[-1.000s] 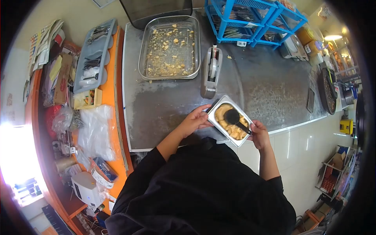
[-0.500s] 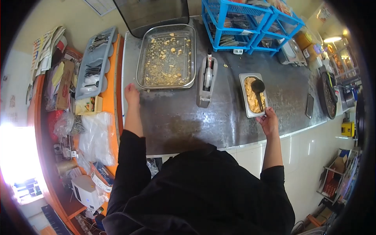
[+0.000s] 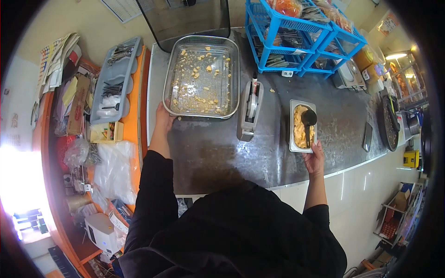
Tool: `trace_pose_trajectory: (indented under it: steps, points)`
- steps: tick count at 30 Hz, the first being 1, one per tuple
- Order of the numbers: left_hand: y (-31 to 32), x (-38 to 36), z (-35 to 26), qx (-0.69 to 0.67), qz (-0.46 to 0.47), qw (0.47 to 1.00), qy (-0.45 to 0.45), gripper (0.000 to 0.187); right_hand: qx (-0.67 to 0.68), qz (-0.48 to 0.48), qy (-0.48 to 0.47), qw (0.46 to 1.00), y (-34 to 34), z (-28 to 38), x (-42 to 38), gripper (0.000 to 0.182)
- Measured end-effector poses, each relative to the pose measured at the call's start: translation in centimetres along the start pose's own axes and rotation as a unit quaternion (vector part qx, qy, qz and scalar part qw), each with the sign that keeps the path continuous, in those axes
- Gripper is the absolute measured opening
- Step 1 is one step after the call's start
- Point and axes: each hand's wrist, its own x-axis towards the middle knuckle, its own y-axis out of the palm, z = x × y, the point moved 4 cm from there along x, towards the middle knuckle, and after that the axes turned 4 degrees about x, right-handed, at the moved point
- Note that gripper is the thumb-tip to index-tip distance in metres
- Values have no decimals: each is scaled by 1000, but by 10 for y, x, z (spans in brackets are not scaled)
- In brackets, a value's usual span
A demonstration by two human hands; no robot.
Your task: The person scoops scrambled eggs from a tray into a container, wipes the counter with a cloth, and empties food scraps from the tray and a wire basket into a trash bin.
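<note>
The large mesh-lined metal tray [image 3: 202, 78] sits at the far side of the tabletop [image 3: 218, 148], scattered with yellow crumbs and small fried scraps. The left hand [image 3: 163, 121] grips its near left corner, fingers closed over the rim. The right hand [image 3: 315, 155] is well apart from the left, closed on the near end of a small steel pan [image 3: 301, 126] that holds pale yellow food pieces; a black ladle [image 3: 308, 121] rests in the pan with its handle pointing toward that hand.

Between the two hands, on the bare steel, stands a grey tape dispenser [image 3: 249, 111], near the tray's right edge. Beyond the right hand, blue wire baskets [image 3: 296, 37] stack at the back. To the left of the left hand, a grey cutlery caddy [image 3: 113, 78] lies on an orange shelf, with clear plastic bags [image 3: 116, 167] nearer the person.

Judgement: the step in hand appears to be taking hold of the tray while the pan is steadied in place. Any shift of the tray calls for a firm hold on the corner and a level lift or slide, as loose crumbs would scatter, and clearance from the tape dispenser.
</note>
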Motion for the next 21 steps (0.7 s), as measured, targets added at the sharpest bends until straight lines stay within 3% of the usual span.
trace_pose_trajectory:
  steps: [3,6,12,15,17,19,21]
  points:
    - [4,-7,1,28,-3,998,56,18,35,18,1,999,1,-4,-2,21]
    - [-1,-13,6,-64,-51,996,40,17,40,22,-24,999,16,2,-10,20]
    - [-46,-49,13,-117,-97,987,49,18,5,42,-46,998,83,29,-16,19]
    - [-59,-90,-15,-181,-84,975,101,20,-31,85,-46,995,121,32,-1,20]
    - [-97,-113,-27,-85,-108,984,116,21,-42,113,-49,992,158,25,13,19]
    - [-122,-141,-45,-78,-136,979,129,22,-70,120,-25,990,194,12,27,19]
    - [-139,-170,-64,-162,-168,961,146,22,-49,166,24,985,211,-11,53,18]
